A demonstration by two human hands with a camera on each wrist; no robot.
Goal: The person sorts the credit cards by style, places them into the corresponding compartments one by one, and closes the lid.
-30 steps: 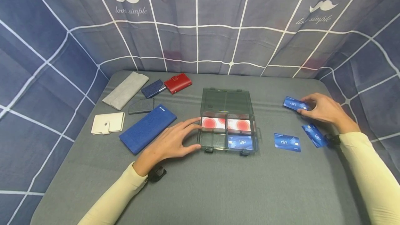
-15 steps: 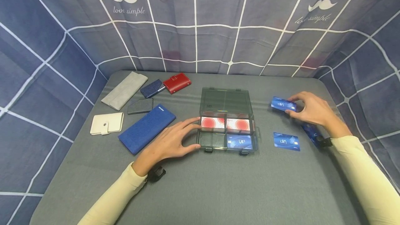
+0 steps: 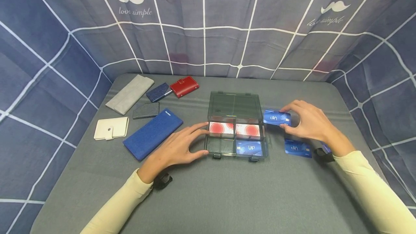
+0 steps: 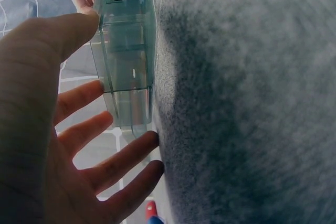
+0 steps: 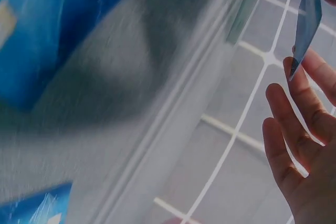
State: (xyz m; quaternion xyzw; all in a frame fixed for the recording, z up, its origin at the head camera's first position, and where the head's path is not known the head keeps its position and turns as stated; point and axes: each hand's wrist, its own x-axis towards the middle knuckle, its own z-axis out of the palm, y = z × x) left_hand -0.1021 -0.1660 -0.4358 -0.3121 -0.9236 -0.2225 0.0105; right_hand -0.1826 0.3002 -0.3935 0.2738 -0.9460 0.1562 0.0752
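Between thumb and fingers, my right hand [image 3: 307,120] pinches a blue VIP card [image 3: 276,117] by its right end, just right of the box; the right wrist view shows this held card [image 5: 308,24] nearly edge-on. My left hand [image 3: 178,145] rests its fingertips and thumb at the left side of a clear green divided box [image 3: 217,151], fingers spread. The box's lid [image 3: 234,104] lies folded back. Red-and-white cards [image 3: 222,128] fill both far compartments, and a blue VIP card [image 3: 249,148] lies in the near right one. The near left compartment holds nothing.
One blue VIP card [image 3: 297,148] lies on the grey table [image 3: 234,198] right of the box; another is mostly hidden under my right wrist. To the left lie a long blue wallet [image 3: 152,133], a cream wallet [image 3: 111,128], a grey wallet [image 3: 130,94] and a red card holder [image 3: 184,86].
My right hand has carried the blue card leftward from the table's right side to beside the box. My left hand has stayed at the box's left side.
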